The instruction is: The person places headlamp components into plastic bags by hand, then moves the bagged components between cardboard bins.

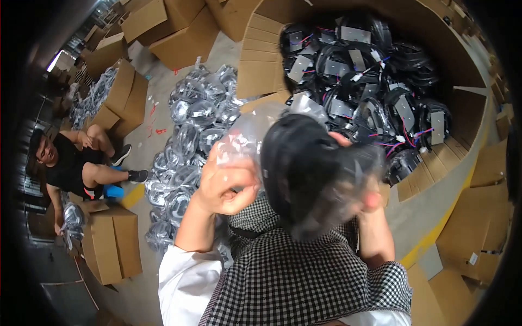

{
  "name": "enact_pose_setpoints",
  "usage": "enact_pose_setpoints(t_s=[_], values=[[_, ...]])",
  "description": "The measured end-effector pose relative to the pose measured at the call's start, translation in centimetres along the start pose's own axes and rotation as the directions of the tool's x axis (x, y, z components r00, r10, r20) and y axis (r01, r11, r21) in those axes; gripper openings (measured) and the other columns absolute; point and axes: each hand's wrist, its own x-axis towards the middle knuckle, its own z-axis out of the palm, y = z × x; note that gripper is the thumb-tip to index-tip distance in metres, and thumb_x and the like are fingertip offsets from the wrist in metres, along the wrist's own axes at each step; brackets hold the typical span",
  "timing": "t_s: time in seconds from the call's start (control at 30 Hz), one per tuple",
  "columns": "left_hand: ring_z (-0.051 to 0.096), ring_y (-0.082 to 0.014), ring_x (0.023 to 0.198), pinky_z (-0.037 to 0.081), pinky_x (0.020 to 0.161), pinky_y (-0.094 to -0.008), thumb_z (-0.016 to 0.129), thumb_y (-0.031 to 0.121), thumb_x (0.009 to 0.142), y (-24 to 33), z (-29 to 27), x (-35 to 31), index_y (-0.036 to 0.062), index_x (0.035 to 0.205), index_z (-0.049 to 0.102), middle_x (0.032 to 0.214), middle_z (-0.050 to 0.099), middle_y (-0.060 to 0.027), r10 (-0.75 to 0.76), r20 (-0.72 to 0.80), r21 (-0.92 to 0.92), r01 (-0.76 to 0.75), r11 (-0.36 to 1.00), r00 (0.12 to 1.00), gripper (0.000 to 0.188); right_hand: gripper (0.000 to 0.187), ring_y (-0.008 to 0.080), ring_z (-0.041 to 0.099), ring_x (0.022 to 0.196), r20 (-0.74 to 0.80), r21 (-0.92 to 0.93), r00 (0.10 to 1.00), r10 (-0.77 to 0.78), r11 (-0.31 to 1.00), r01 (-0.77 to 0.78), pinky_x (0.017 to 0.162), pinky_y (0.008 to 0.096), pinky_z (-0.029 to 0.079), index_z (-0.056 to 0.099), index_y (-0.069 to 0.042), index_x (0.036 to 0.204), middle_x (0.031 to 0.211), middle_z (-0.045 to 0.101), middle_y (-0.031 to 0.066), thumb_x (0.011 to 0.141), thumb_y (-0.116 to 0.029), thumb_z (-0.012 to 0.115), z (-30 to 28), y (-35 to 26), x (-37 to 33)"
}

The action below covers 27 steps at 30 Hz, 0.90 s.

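In front of my chest is a black cable coil [291,163], smeared by motion on its right side. My right hand [365,201] grips it from the right, partly seen through clear film. With curled fingers my left hand [228,182] pinches a clear plastic bag [239,142] at the coil's left side. Film shows on both sides of the coil, but I cannot tell how much of it sits inside the bag. Just beyond my hands, more black cable coils [331,68] with grey metal plates and coloured wires fill a large open carton [263,46].
Bagged coils [185,146] lie heaped on the floor to my left. Farther left a seated person [70,163] holds a bagged item beside a carton [111,239]. Another carton [122,92] stands behind, and flattened cardboard [478,228] is at right.
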Motion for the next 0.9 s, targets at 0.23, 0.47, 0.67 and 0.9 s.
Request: enact_pose_setpoints(t_s=[0.23, 0.47, 0.67, 0.9], values=[[0.062, -0.0241, 0.087, 0.041, 0.090, -0.0407, 0.078, 0.010, 0.065, 0.3, 1.5, -7.0, 0.0054, 0.103, 0.062, 0.087, 0.065, -0.0062, -0.408, -0.048, -0.288, 0.378, 0.880, 0.912, 0.041, 0.080, 0.0364, 0.038, 0.132, -0.126, -0.972, 0.985, 0.115, 0.186, -0.146, 0.106, 0.0408, 0.036, 0.055, -0.005, 0.130, 0.144, 0.033, 0.0202, 0.062, -0.034, 0.086, 1.2, 5.9, 3.7], [0.060, -0.0228, 0.080, 0.042, 0.075, -0.0354, 0.077, 0.010, 0.069, 2.9, 2.1, -3.5, 0.0038, 0.117, 0.057, 0.087, 0.065, -0.0019, -0.083, 0.208, -0.080, 0.102, 0.992, 0.974, 0.053, 0.096, 0.0417, 0.041, 0.128, -0.117, -0.993, 0.949, 0.293, -0.054, -0.106, 0.103, 0.0432, 0.038, 0.031, -0.013, 0.147, 0.142, 0.033, 0.0261, 0.069, -0.044, 0.079, 2.2, 7.4, 9.2], [0.062, -0.0277, 0.079, 0.049, 0.070, -0.0363, 0.067, 0.003, 0.076, 0.4, 0.2, -8.9, -0.0006, 0.097, 0.062, 0.087, 0.066, -0.0105, -0.438, -0.446, 0.483, 0.622, 0.616, 0.781, 0.022, 0.107, 0.0254, 0.037, 0.134, -0.293, -0.308, 0.914, 0.281, 0.877, -0.369, 0.108, 0.0353, 0.034, -0.006, -0.007, 0.151, 0.148, 0.031, 0.0191, 0.081, -0.026, 0.073, -1.5, 1.4, 8.9], [0.066, -0.0256, 0.070, 0.052, 0.065, -0.0331, 0.061, 0.001, 0.083, -2.3, 4.2, -9.2, 0.0011, 0.091, 0.061, 0.081, 0.067, -0.0129, -0.488, -0.202, 0.155, 0.520, 0.840, 0.849, 0.008, 0.060, 0.0258, 0.062, 0.107, -0.336, 0.053, 0.891, 0.306, 0.950, -0.306, 0.095, 0.0406, 0.051, 0.047, -0.001, 0.131, 0.122, 0.061, 0.0141, 0.086, -0.034, 0.069, -2.8, 1.9, 7.4]])
